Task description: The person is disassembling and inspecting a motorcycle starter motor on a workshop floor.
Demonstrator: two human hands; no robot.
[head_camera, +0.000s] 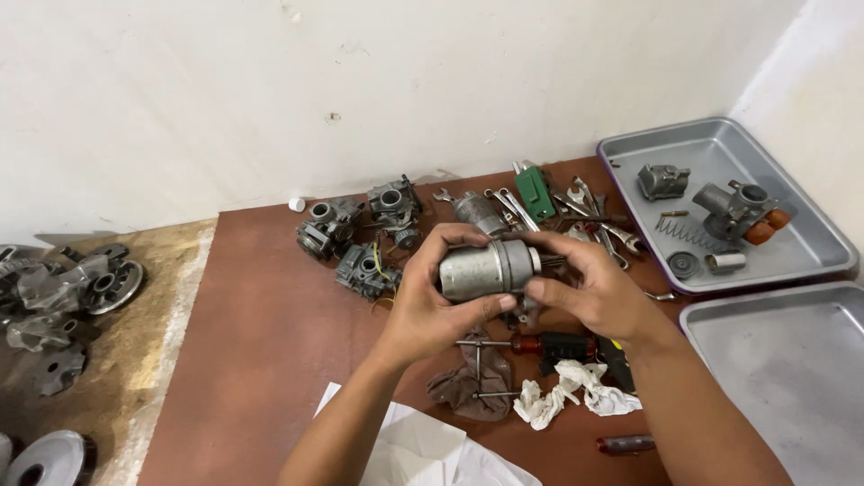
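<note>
Motor housing (486, 268), a grey metal cylinder, sits above the brown mat (261, 342), gripped by the left hand (430, 297) around its closed end while the right hand (594, 290) pinches the shaft end, fingers hiding the tip. Beneath, rags (567, 389) half-cover tools. Farther back, carburetors (360, 234) cluster; wrenches (540, 207) overlap, hard to separate. Tray (810, 243) is cut off.

The left hand (432, 297) covers the near end of the metal cylinder (481, 270), and the right hand (589, 292) hides its shaft end. The lower tray (792, 369) and white paper (423, 454) are cut off by the edges. The tools (576, 202) behind blur together.
</note>
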